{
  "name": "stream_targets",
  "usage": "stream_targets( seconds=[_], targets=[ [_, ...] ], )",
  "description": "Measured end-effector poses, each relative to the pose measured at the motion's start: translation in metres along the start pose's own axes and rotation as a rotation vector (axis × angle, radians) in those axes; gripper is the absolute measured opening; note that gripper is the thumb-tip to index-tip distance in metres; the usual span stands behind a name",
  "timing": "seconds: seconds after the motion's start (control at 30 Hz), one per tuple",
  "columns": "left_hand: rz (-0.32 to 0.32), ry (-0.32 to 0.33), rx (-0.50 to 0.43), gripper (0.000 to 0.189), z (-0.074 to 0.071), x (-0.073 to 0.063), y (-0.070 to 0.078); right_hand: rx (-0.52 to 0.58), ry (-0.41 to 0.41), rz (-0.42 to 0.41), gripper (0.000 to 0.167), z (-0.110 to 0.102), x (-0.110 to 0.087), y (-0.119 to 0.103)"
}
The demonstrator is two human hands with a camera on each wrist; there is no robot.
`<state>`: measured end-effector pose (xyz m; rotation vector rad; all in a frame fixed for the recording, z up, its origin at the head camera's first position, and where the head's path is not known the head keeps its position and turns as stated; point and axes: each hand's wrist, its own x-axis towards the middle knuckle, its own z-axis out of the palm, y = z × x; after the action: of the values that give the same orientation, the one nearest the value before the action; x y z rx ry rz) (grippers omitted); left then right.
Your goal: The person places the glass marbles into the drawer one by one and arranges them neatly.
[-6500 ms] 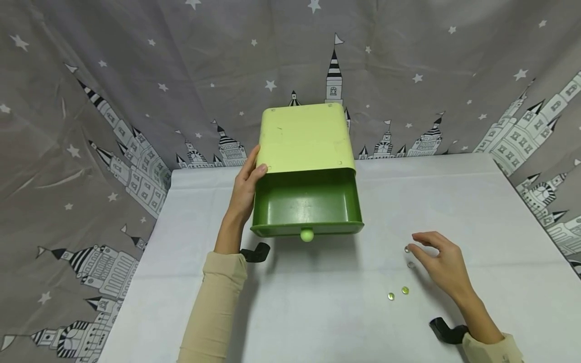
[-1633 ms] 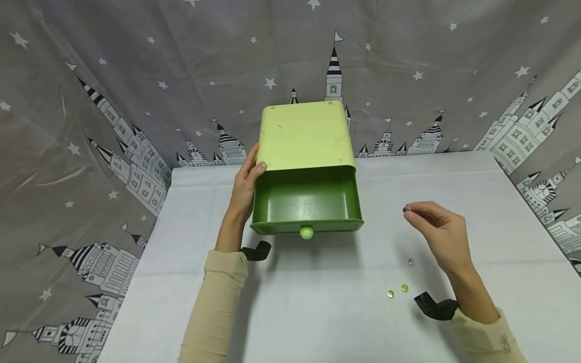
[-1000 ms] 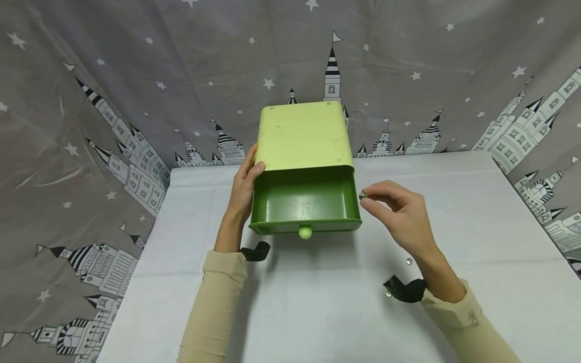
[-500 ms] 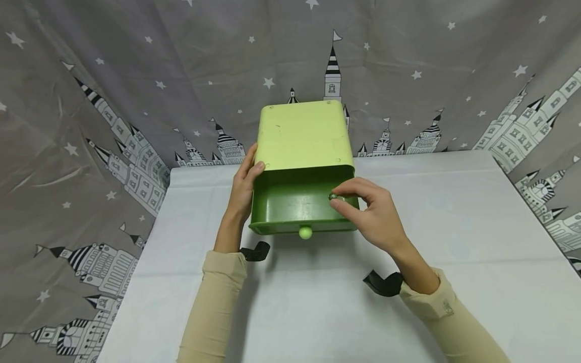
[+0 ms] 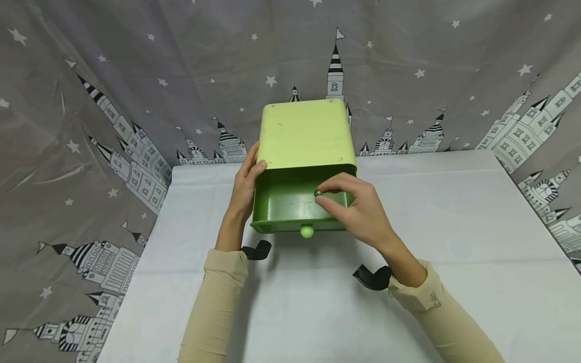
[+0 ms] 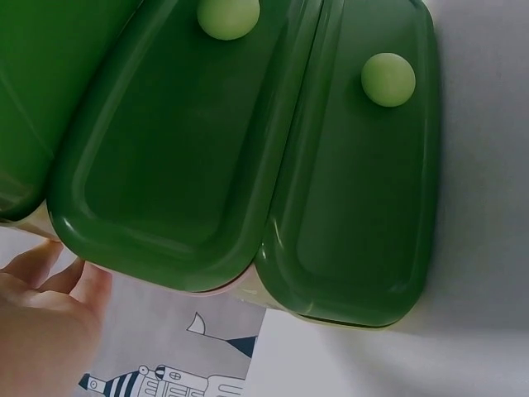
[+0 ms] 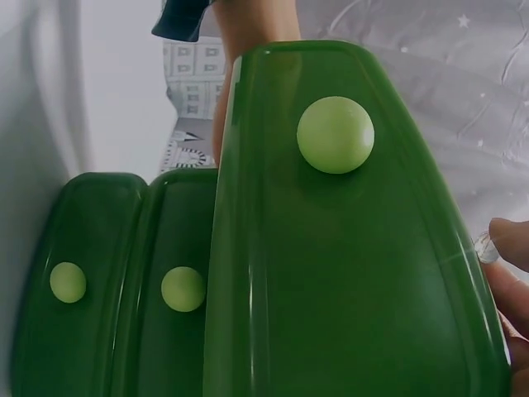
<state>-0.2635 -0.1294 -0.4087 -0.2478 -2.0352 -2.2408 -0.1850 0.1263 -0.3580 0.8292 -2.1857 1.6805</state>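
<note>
A drawer unit (image 5: 306, 133) with a light yellow-green casing stands on the table, its dark green top drawer (image 5: 286, 204) pulled out. My left hand (image 5: 245, 189) grips the casing's left side, thumb on the front upper corner. In the left wrist view its fingertips touch the side wall. Over the drawer, my right hand (image 5: 358, 206) pinches a small glass pebble (image 5: 317, 192) between thumb and fingertips. The right wrist view shows that glass pebble (image 7: 485, 247) as clear and shiny, just beyond the drawer front (image 7: 347, 265). No pebbles show on the visible drawer floor.
Two lower drawers, one with a round knob (image 6: 388, 80), are shut below the top one. A sliver of a green glass pebble (image 5: 390, 292) shows beside my right cuff. A white cloth (image 5: 299, 312) covers the table; a grey castle-print curtain (image 5: 209, 55) hangs behind.
My right hand picked up a glass pebble from the cloth and carried it left, over the top drawer. My right arm now covers the spot where other pebbles lay. The left hand stayed put.
</note>
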Motion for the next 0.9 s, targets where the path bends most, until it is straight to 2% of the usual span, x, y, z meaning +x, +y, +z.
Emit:
stream_targets(
  seconds=[0.9],
  targets=[
    [0.000,-0.001,0.005,0.061,0.0004,0.0005,0.0007,-0.009,0.017,0.019,0.017,-0.0007,-0.0036,0.0008]
  ],
)
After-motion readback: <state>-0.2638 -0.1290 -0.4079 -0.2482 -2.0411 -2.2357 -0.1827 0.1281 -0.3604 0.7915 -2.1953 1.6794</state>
